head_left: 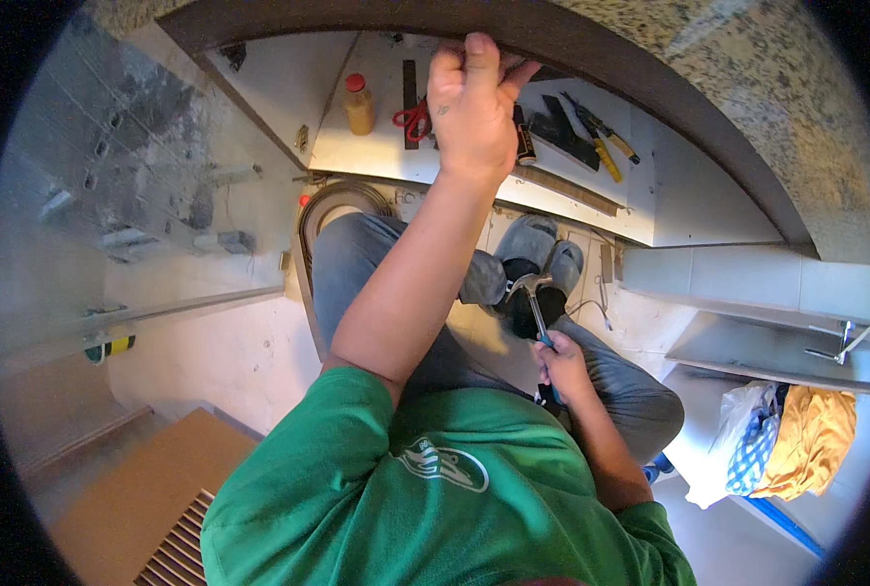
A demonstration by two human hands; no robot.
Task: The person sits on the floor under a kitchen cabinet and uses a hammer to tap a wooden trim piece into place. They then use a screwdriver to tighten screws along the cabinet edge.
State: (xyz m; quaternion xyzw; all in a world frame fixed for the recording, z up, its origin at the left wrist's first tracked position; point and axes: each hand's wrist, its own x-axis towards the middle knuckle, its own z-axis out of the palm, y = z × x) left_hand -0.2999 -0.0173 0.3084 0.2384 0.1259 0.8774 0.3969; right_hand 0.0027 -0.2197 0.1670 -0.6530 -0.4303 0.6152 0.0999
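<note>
My left hand (476, 112) reaches up to the dark brown front rail (376, 18) of the open cabinet. Its fingers curl against the rail, and some are hidden behind it. In my right hand (564, 366), low between my legs, is a claw hammer (536, 301) gripped by its blue handle, head upward. On the white cabinet floor (386, 164) near my left hand are red-handled scissors (412, 121), a red-capped bottle (359, 105) and a dark flat strip (410, 98). A small black cylinder (525, 145) and yellow-handled pliers (601, 137) are to its right.
A speckled granite countertop (747, 88) overhangs the cabinet. At right, an open cabinet door (738, 344) stands above a white plastic bag (723, 459) and an orange cloth (814, 439). A glass-like panel (142, 195) spans the left. A slatted piece (176, 542) lies lower left.
</note>
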